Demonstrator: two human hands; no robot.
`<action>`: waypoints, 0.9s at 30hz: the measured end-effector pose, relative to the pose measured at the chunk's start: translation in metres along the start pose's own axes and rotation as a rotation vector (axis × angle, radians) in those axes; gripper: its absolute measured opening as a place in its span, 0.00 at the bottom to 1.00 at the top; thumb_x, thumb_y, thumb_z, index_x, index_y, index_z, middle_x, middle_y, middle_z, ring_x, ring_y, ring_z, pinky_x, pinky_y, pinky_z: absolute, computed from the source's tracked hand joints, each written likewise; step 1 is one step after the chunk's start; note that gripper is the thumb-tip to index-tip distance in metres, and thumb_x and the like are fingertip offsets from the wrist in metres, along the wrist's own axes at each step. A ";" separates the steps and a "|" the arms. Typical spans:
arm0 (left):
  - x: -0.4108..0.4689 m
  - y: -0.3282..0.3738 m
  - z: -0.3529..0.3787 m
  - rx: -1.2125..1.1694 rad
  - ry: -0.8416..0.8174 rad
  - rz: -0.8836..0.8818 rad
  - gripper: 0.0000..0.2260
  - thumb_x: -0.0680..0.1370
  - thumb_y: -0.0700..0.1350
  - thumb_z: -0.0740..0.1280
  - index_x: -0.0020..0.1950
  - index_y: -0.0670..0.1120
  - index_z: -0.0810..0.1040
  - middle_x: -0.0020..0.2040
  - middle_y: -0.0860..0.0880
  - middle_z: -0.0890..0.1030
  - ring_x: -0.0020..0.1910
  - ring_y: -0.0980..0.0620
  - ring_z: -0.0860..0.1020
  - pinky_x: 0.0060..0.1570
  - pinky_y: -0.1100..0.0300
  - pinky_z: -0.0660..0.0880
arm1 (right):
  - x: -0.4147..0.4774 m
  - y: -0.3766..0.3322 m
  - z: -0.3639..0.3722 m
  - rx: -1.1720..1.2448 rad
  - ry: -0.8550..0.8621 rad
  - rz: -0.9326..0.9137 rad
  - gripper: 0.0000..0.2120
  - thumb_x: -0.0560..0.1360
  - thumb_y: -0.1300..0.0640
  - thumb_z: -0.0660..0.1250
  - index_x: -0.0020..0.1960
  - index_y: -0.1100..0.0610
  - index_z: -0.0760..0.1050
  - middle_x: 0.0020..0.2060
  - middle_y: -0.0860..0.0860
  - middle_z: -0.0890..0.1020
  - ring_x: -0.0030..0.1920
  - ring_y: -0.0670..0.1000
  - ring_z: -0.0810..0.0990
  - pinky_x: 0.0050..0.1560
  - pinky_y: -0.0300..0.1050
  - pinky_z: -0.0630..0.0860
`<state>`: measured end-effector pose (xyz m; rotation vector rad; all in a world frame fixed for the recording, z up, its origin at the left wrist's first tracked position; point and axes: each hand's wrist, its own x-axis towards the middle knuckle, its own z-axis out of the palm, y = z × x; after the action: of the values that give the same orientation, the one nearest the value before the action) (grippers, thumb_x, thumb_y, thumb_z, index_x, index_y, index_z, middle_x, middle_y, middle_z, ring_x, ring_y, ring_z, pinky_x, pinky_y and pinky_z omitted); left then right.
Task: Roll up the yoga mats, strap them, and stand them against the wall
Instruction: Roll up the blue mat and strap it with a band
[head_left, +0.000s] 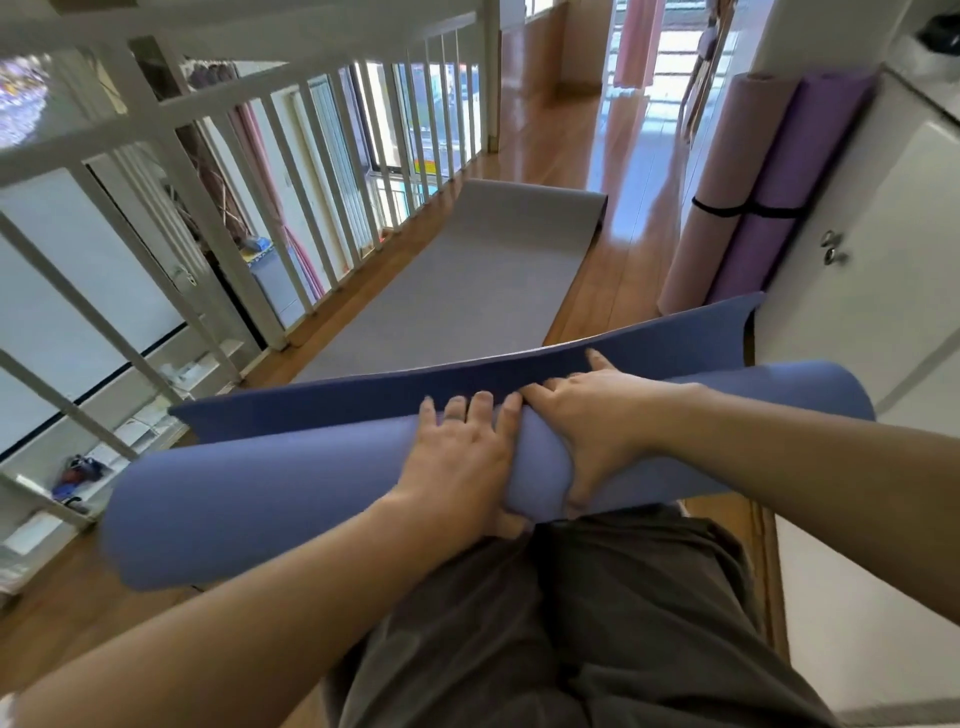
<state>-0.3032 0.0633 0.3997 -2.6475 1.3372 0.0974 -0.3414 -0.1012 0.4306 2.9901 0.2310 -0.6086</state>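
Behind the white railing we see a small orange and yellow patch that may be a sign, but it is too blurred for us to read any word on it.

The left hand lies on the blue mat, near the middle of the roll. Its four fingers are close together and curve over the top of the roll, and its thumb comes under the near side, so it grips the roll. The right hand is just beside it, and the two hands touch at the fingers. The right hand is spread wider. Its fingers reach forward over the roll, with one fingertip on the darker loose flap, and its thumb wraps down the near side of the roll. So both hands hold the same mat.

The blue mat is almost fully rolled. It lies across the view, just in front of the person's dark trousers, and the flap stands up a little on the far side of the roll.

Beyond it, a grey mat lies flat on the wooden floor, along the railing. At the right, a pink mat and a purple mat stand rolled against the white wall, touching each other. A black strap runs across both.
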 end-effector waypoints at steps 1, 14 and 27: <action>-0.002 0.000 0.002 -0.003 0.025 0.000 0.50 0.67 0.69 0.67 0.78 0.48 0.44 0.74 0.44 0.59 0.72 0.42 0.61 0.72 0.43 0.53 | 0.000 -0.001 0.001 0.000 0.012 0.002 0.49 0.60 0.33 0.74 0.73 0.51 0.58 0.67 0.48 0.71 0.68 0.52 0.69 0.73 0.64 0.52; 0.002 -0.013 0.005 -0.075 0.183 0.093 0.45 0.66 0.71 0.66 0.74 0.49 0.54 0.69 0.48 0.66 0.68 0.45 0.63 0.70 0.46 0.58 | 0.013 0.022 -0.002 0.026 0.280 0.147 0.26 0.80 0.41 0.53 0.71 0.54 0.69 0.72 0.51 0.66 0.71 0.53 0.63 0.73 0.54 0.57; 0.022 -0.035 0.017 -0.021 0.356 0.022 0.33 0.69 0.68 0.54 0.58 0.43 0.76 0.51 0.44 0.80 0.48 0.42 0.79 0.49 0.49 0.73 | 0.019 0.021 0.011 0.360 0.554 0.131 0.14 0.78 0.53 0.59 0.53 0.57 0.81 0.54 0.51 0.80 0.52 0.54 0.77 0.54 0.51 0.74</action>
<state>-0.2620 0.0695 0.3841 -2.7598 1.4691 -0.3760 -0.3248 -0.1204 0.4140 3.4175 -0.0540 0.2317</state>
